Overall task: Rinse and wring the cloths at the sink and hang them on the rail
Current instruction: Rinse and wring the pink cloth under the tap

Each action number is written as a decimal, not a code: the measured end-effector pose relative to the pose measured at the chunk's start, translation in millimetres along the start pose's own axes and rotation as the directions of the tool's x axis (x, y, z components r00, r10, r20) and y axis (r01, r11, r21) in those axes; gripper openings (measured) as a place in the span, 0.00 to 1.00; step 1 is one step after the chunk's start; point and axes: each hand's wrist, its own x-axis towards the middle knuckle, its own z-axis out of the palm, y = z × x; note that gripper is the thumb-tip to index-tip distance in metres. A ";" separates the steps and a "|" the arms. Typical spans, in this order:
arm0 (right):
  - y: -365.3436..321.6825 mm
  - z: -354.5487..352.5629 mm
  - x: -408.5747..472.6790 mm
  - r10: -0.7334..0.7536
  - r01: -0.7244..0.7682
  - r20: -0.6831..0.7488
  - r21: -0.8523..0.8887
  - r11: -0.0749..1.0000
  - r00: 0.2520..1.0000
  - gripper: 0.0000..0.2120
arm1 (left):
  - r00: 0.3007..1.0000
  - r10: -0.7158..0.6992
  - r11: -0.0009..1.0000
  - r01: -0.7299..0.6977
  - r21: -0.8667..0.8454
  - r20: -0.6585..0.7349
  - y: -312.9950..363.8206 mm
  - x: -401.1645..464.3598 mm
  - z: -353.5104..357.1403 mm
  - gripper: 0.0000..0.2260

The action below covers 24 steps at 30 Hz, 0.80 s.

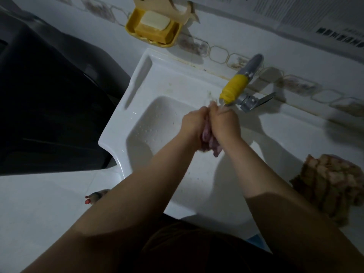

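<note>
Over the white sink [141, 89], my left hand [194, 123] and my right hand [224, 121] are pressed together around a small pinkish cloth [211, 144]. The cloth is bunched between the palms and its end hangs out below them. Water runs from the tap's yellow nozzle [234, 87] onto my fingertips. A second, brownish crumpled cloth [331, 184] lies on the sink's right ledge. No rail is in view.
A yellow soap dish [152, 27] with bars of soap hangs on the tiled wall above the sink. The metal tap lever [256, 100] sticks out to the right. A large dark object [49, 107] fills the left side. My foot [96, 196] shows on the floor.
</note>
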 end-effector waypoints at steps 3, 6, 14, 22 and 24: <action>3.7 3.5 2.5 0.009 -0.015 0.040 0.167 0.986 0.999 0.22 | 0.995 0.042 0.996 -0.049 -0.071 -0.090 4.7 -1.8 1.6 0.11; 1.9 10.3 -5.3 -0.038 0.034 0.067 0.066 0.997 0.997 0.21 | 0.996 -0.086 0.974 0.076 -0.214 -0.039 1.8 1.6 -1.6 0.12; 4.1 9.5 -13.4 -0.105 0.102 0.154 0.027 0.994 0.982 0.24 | 1.000 -0.001 1.000 0.001 -0.021 -0.004 -3.0 13.3 -12.0 0.10; 31.7 -31.6 15.5 0.016 -0.118 0.328 0.292 0.949 0.944 0.25 | 0.858 -0.107 0.982 0.170 -0.082 0.502 -11.3 -17.4 -33.5 0.23; 39.3 -44.6 15.5 -0.031 -0.114 0.433 0.304 0.946 0.901 0.28 | 0.857 -0.086 0.988 0.139 -0.067 0.507 -16.7 -10.1 -43.6 0.24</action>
